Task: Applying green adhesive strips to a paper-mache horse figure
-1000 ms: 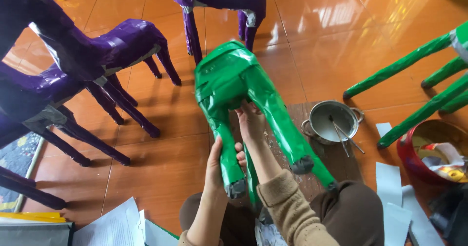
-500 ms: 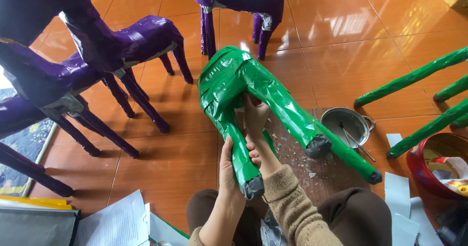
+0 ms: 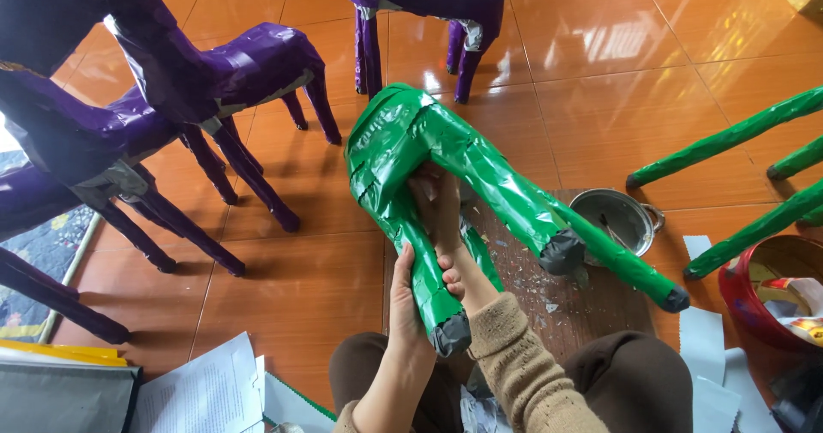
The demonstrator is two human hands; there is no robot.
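A green paper-covered animal figure lies belly up over my lap, its legs pointing toward me and to the right. My left hand grips the nearest green leg just above its grey foot. My right hand presses flat on the figure's underside between the legs, fingers together. Two other green legs stretch right across a brown board.
Purple figures of the same shape stand on the orange tiled floor at left and top. A metal pot with a brush sits to the right, next to a red bowl. More green legs are at far right. White paper sheets lie at lower left.
The view has shifted slightly, and the green figure has tilted so its legs swing further right. My left hand has slid down toward the grey foot; my right hand stays on the underside.
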